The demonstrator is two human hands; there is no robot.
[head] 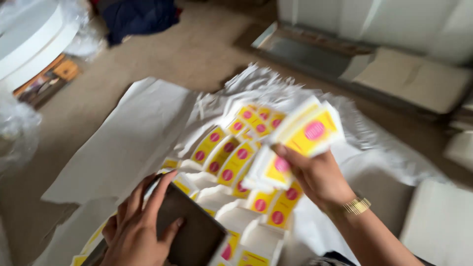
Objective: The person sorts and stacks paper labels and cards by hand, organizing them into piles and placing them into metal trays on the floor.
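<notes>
My right hand (315,177) holds up a stack of small yellow and white packets (308,132) with pink round marks, fanned out above the pile. My left hand (135,229) rests on a dark brown flat box (194,234) at the lower left, fingers spread over its top edge. Beneath both hands lie several more yellow packets (229,160) in rows, some upright in white card dividers (239,216). A gold bracelet (356,206) sits on my right wrist. The picture is blurred by motion.
White paper sheets (133,138) and crumpled white wrapping (266,83) spread over a beige carpet. A round white object (29,39) stands at far left, dark blue cloth (140,17) at the back. A white cushion-like block (441,221) lies at right, flat boards (414,79) behind.
</notes>
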